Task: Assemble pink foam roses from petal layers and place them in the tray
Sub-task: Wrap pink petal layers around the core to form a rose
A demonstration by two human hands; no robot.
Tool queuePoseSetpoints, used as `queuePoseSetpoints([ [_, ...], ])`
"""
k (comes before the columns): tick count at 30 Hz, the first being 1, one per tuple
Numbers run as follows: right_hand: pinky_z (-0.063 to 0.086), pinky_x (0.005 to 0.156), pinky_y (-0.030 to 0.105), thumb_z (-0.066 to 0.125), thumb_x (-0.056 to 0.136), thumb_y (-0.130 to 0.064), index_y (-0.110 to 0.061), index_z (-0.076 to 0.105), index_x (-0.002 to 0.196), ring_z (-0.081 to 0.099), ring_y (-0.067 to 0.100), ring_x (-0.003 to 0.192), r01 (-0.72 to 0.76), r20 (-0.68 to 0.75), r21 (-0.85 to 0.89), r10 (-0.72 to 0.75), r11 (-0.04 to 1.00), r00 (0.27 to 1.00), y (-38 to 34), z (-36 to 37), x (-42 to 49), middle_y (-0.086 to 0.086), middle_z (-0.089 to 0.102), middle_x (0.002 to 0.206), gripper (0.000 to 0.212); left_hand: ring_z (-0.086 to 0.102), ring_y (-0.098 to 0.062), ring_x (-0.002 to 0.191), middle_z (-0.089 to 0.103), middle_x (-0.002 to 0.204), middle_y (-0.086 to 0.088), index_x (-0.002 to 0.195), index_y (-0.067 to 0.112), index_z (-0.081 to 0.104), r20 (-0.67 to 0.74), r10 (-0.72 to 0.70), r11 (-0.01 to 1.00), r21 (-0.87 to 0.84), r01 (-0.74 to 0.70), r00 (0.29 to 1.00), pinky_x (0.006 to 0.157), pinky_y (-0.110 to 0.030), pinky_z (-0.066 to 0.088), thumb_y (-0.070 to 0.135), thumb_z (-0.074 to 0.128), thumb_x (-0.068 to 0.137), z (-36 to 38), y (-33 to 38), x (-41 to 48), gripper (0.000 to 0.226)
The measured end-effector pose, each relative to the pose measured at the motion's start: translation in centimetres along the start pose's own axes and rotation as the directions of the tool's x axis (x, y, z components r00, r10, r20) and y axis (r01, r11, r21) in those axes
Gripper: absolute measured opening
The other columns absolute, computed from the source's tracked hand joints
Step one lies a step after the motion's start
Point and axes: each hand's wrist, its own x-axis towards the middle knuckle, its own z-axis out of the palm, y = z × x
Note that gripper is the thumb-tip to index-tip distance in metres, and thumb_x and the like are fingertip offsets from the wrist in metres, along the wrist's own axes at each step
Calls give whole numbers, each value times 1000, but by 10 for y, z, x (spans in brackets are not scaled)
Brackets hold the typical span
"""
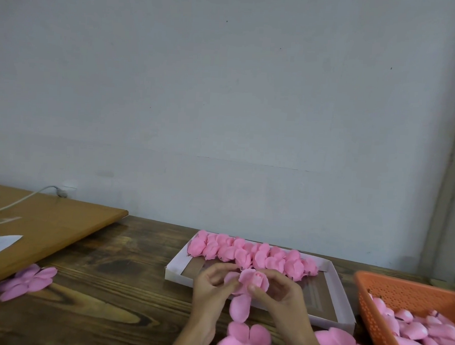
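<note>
A partly assembled pink rose [253,279] is pinched between the curled fingers of the left hand [211,283] and the right hand [283,292], over the near side of the white tray [175,264]. Finished roses [251,254] are lined along the tray's far side. Loose petal layers [247,342] are laid on the tabletop [110,271].

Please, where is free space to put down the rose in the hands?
Free: the near half of the tray, between the row of roses and its front wall; the dark table between left petal layers and tray. Crowded: the tray's far edge, the orange basket.
</note>
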Motion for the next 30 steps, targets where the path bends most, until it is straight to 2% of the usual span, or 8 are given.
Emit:
queuePoseSetpoints([
  [6, 62, 77, 35, 78, 84, 6, -11, 80, 92, 78, 33, 92, 0, 18, -25, 1, 1000, 1000, 4, 3, 0, 19, 79, 95, 19, 75, -23, 71, 77, 79, -19, 78, 10, 81, -21, -8, 1000, -10, 8, 1000, 59, -26, 58, 2, 89, 75, 2, -1, -1, 11],
  [11, 62, 79, 34, 88, 78, -10, -15, 80, 96, 77, 33, 95, -26, 47, -54, 29, 998, 999, 4, 2, 1, 16, 79, 98, 20, 76, -21, 80, 79, 83, -12, 80, 13, 85, -16, -8, 1000, 0, 8, 1000, 66, -27, 59, 4, 85, 82, 3, -2, -2, 10],
  [15, 63, 81, 41, 88, 77, -22, -16, 79, 97, 77, 35, 96, -31, 38, -79, 34, 996, 999, 6, 3, 0, 15, 79, 98, 23, 77, -25, 86, 80, 86, -10, 82, 15, 85, -20, -28, 1000, 10, 29, 999, 73, -31, 60, 6, 83, 85, 3, -2, -2, 10],
  [17, 63, 82, 41, 85, 83, -19, -16, 78, 98, 77, 34, 96, -12, 44, -87, 16, 996, 999, 8, 4, 0, 15, 80, 97, 17, 78, -26, 89, 80, 88, -10, 84, 17, 85, -11, -21, 1000, 3, 21, 1000, 76, -33, 61, 20, 88, 79, 4, 1, -3, 6],
  [19, 62, 86, 39, 82, 87, -9, -14, 78, 96, 77, 35, 96, 9, 40, -79, -6, 997, 999, 10, 3, 1, 17, 79, 97, 11, 78, -25, 90, 81, 91, -12, 86, 17, 85, 3, -8, 1000, -11, 8, 1000, 79, -37, 62, 35, 87, 73, 4, 2, -4, 22],
  [21, 61, 83, 34, 81, 86, -1, -13, 77, 92, 77, 33, 93, 21, 9, -87, -21, 996, 1000, 11, 2, 2, 17, 79, 96, 14, 77, -25, 91, 80, 94, -14, 89, 14, 85, 39, -3, 1000, -24, 4, 999, 79, -36, 61, 40, 90, 72, 4, 5, -4, 30],
  [26, 60, 77, 29, 83, 81, -1, -11, 75, 90, 77, 26, 89, 50, -38, -72, -53, 996, 998, 8, -1, 3, 17, 79, 96, 15, 77, -28, 102, 80, 104, -15, 101, 12, 84, 151, 19, 999, -32, -14, 988, 82, -34, 62, 34, 92, 66, 6, 5, -8, 43],
  [30, 61, 78, 30, 84, 79, -4, -12, 74, 87, 77, 28, 91, 52, -58, -90, -58, 995, 997, 9, -1, 2, 15, 79, 96, 15, 77, -29, 102, 81, 103, -15, 102, 7, 83, 146, 20, 1000, -6, -20, 989, 86, -37, 63, 14, 91, 80, 6, 5, -7, 24],
])
